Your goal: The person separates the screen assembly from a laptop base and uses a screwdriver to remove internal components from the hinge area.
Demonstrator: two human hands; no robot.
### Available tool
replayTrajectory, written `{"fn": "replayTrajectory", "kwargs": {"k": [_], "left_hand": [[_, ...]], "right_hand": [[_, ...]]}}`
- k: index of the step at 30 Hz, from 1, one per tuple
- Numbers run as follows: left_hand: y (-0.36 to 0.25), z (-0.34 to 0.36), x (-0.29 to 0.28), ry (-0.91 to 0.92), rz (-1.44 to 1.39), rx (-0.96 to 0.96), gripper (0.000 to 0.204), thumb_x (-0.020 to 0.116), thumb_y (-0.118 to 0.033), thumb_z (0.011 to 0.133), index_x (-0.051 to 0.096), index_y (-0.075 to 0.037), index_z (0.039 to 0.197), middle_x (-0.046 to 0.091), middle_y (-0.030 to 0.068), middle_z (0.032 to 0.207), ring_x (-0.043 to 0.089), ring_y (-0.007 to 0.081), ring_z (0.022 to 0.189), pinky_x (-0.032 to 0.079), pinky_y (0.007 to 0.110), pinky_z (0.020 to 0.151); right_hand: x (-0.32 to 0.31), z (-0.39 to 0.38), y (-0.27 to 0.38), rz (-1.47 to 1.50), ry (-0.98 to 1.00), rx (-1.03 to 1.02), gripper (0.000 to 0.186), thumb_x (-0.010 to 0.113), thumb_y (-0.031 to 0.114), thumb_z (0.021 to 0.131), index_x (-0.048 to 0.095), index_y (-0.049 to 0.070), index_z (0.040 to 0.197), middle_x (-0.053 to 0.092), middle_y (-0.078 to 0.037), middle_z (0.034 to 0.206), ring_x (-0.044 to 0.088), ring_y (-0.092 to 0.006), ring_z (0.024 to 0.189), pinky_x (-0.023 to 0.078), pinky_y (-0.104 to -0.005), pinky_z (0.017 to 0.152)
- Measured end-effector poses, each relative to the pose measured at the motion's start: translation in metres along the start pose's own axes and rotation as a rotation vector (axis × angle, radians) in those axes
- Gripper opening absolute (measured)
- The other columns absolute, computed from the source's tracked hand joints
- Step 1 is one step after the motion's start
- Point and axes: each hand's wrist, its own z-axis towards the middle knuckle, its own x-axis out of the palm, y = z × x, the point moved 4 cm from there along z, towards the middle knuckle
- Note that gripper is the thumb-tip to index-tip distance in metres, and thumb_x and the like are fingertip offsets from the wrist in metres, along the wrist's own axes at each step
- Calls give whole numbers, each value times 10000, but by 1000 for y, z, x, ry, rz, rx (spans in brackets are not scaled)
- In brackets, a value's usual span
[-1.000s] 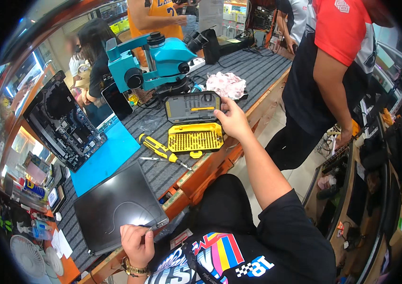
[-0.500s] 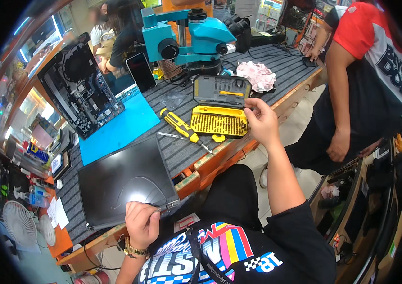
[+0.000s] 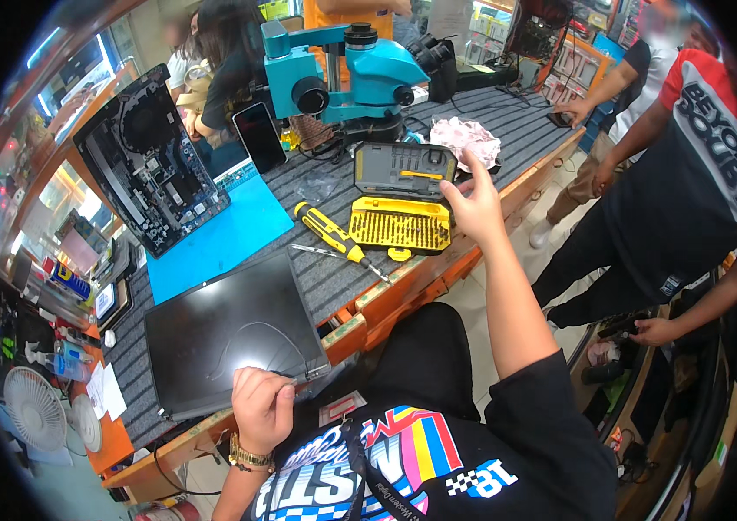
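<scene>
A person's left hand (image 3: 261, 410), fingers curled in, sits at the near edge of a dark screen (image 3: 229, 326) lying on a ribbed gray bench cover (image 3: 320, 288); whether it grips anything cannot be told. Farther along the wood-edged workbench (image 3: 377, 300), a yellow screwdriver (image 3: 331, 232) lies beside an open bit case (image 3: 394, 205), the spread, apparently unladen right hand (image 3: 479, 207) at its lid (image 3: 373, 165), contact unclear. Beyond, an opened laptop (image 3: 151, 169) stands on a blue mat (image 3: 242, 221) near a teal microscope (image 3: 368, 80), people (image 3: 646, 208) around the crowded room.
</scene>
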Motion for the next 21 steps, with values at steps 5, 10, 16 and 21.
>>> {"fn": "replayTrajectory", "kwargs": {"k": [5, 10, 16, 21], "left_hand": [[2, -3, 1, 6, 5, -4, 32, 788, -55, 923, 757, -57, 914, 722, 94, 879, 647, 325, 835, 469, 456, 829], [2, -3, 1, 4, 2, -7, 33, 790, -55, 918, 757, -57, 915, 725, 93, 880, 646, 323, 824, 469, 455, 824], [0, -1, 0, 2, 1, -4, 42, 802, -50, 905, 763, -58, 916, 721, 87, 872, 639, 320, 814, 467, 451, 817], [0, 0, 0, 11, -16, -1, 22, 755, -61, 951, 755, -49, 932, 727, 102, 878, 646, 325, 816, 458, 449, 819]], "right_hand": [[-1, 10, 3, 138, -7, 46, 683, 863, 268, 1013, 623, -7, 1590, 784, -135, 1281, 655, -142, 844, 589, -335, 819], [-9, -11, 18, 45, 38, -83, 383, 828, 206, 1057, 778, 32, 1395, 739, -45, 1143, 628, -121, 913, 546, -287, 830], [-25, -48, 33, -92, 128, -234, 377, 914, 244, 948, 797, 39, 1242, 768, -139, 1270, 681, -378, 1212, 566, -459, 1036], [-28, -64, 33, -152, 221, -321, 496, 956, 229, 902, 761, 30, 1312, 719, -156, 1425, 651, -390, 1337, 540, -485, 1152]]}}
